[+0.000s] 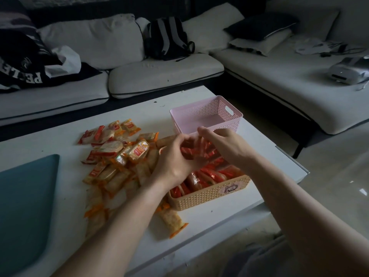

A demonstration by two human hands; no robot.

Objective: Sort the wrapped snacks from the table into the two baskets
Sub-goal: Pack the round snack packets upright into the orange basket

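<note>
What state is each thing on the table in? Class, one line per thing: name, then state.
Pink basket: upright, no snacks visible inside.
Tan basket: upright, partly filled with red-wrapped snacks.
Red-wrapped bundle: held by both hands above the tan basket.
Snack pile: loose on the table, mostly orange-wrapped.
Left hand: curled round the bundle.
Right hand: curled round the bundle.

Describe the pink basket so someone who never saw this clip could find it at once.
On the white table in front of the sofa, look to the far right corner. The pink basket stands there, beyond the tan basket; unlike the tan one, packed with red-wrapped snacks, it shows nothing inside.
</note>
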